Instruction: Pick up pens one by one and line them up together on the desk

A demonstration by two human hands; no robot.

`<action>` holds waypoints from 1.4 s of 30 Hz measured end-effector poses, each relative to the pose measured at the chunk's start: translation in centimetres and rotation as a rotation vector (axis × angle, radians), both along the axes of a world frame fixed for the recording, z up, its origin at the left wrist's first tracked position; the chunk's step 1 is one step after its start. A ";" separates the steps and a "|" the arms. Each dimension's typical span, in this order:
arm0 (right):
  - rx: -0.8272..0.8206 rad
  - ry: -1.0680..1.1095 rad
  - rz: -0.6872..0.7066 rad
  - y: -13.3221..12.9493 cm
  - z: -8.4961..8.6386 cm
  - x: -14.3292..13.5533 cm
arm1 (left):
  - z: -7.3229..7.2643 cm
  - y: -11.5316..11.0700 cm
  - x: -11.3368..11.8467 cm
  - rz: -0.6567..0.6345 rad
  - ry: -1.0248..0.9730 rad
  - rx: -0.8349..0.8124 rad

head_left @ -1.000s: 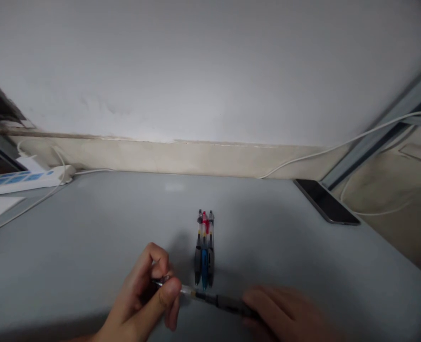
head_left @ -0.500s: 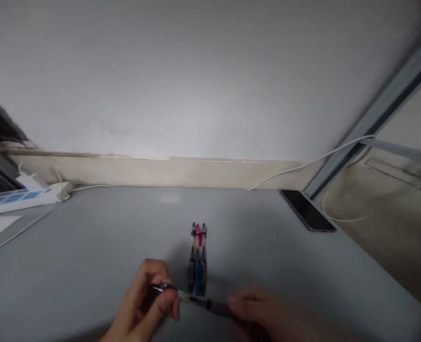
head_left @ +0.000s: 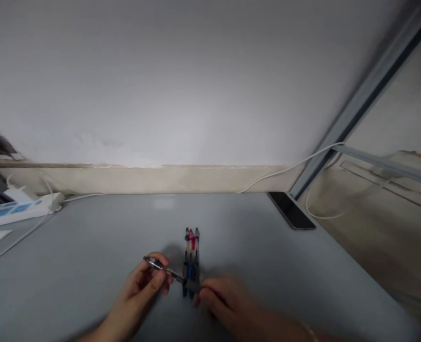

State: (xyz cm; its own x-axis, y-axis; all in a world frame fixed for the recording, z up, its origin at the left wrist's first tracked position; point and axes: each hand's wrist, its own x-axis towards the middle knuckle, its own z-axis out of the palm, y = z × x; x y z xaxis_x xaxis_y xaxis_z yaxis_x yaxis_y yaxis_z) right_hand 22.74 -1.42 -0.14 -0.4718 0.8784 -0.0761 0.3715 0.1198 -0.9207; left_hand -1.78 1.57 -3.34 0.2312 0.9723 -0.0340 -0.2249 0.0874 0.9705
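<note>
Between my two hands is a clear-barrelled pen (head_left: 175, 275) with a dark grip, slanting down to the right. My left hand (head_left: 144, 287) pinches its barrel near the clip end, which sticks out at the upper left. My right hand (head_left: 226, 301) closes on the dark grip end, and its fingers hide the tip. Just beyond, three pens (head_left: 191, 251) lie side by side on the grey table, two with black parts and a middle one with red and blue parts. The held pen crosses in front of their near ends.
A dark phone (head_left: 291, 211) lies near the table's back right corner. At the left stands a white and blue power strip (head_left: 21, 209) with a white cable (head_left: 25, 235). The wall (head_left: 192, 95) rises behind the table (head_left: 107, 247), and a metal post (head_left: 339, 128) stands at the right.
My right hand has moved left, closer to my left hand, and the held pen lies further up and left. The whole view has shifted slightly.
</note>
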 end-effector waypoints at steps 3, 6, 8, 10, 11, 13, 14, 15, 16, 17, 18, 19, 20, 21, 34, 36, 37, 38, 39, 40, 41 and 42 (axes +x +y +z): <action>0.021 -0.008 -0.020 -0.1 -0.3 -0.1 | 0.5 0.0 0.2 0.043 -0.075 -0.047; 0.016 -0.014 -0.061 0.1 -0.6 -0.1 | 1.3 0.4 0.3 0.038 -0.160 -0.086; 0.016 -0.024 -0.078 0.3 -0.8 -0.1 | 1.8 0.9 0.3 0.021 -0.187 -0.056; 0.036 -0.035 -0.097 0.7 -0.9 0.2 | 2.3 1.4 0.4 0.009 -0.187 0.014; 0.054 -0.041 -0.110 1.0 -1.0 0.3 | 2.5 1.6 0.4 -0.008 -0.170 0.045; 0.089 -0.053 -0.139 1.4 -1.2 0.7 | 2.8 1.8 0.7 -0.049 -0.129 0.088; 0.101 -0.058 -0.151 1.5 -1.2 0.9 | 2.9 1.9 0.9 -0.055 -0.121 0.103; 0.110 -0.062 -0.159 1.6 -1.3 1.0 | 3.0 2.0 1.1 -0.077 -0.112 0.100; 0.117 -0.065 -0.165 1.7 -1.3 1.2 | 3.0 2.0 1.2 -0.095 -0.101 0.080; 0.123 -0.067 -0.167 1.7 -1.3 1.3 | 3.0 2.0 1.4 -0.091 -0.097 0.070; 0.128 -0.070 -0.168 1.7 -1.3 1.4 | 3.0 2.1 1.5 -0.086 -0.093 0.060; 0.134 -0.073 -0.165 1.7 -1.3 1.5 | 2.9 2.2 1.6 -0.076 -0.091 0.050; 0.141 -0.077 -0.161 1.7 -1.3 1.6 | 2.9 2.3 1.6 -0.062 -0.090 0.044; 0.147 -0.080 -0.154 1.6 -1.3 1.7 | 2.9 2.4 1.6 -0.048 -0.089 0.040; 0.193 -0.049 -0.108 1.7 -0.9 2.1 | 2.7 2.3 1.5 -0.001 -0.085 -0.009; 0.217 -0.014 -0.130 1.5 -0.7 2.2 | 2.7 2.3 1.4 -0.011 -0.074 -0.016; 0.233 0.005 -0.147 1.4 -0.7 2.3 | 2.7 2.2 1.4 -0.016 -0.068 -0.021; 0.250 0.022 -0.167 1.2 -0.6 2.3 | 2.7 2.2 1.4 -0.021 -0.064 -0.026; 0.265 0.038 -0.188 1.1 -0.6 2.4 | 2.7 2.3 1.3 -0.024 -0.062 -0.031; 0.278 0.052 -0.206 1.0 -0.6 2.5 | 2.7 2.3 1.3 -0.025 -0.062 -0.035; 0.289 0.064 -0.222 0.9 -0.7 2.6 | 2.8 2.4 1.3 -0.025 -0.064 -0.038; 0.299 0.073 -0.232 0.8 -0.7 2.6 | 2.9 2.6 1.3 -0.027 -0.064 -0.039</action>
State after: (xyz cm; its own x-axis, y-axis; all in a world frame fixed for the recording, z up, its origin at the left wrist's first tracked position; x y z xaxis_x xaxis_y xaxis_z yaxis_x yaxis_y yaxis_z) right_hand 25.38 -0.59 -0.85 -0.2523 0.9409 0.2259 0.3554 0.3073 -0.8827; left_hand -0.48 4.18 -0.43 0.2603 0.9639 -0.0562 -0.2837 0.1320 0.9498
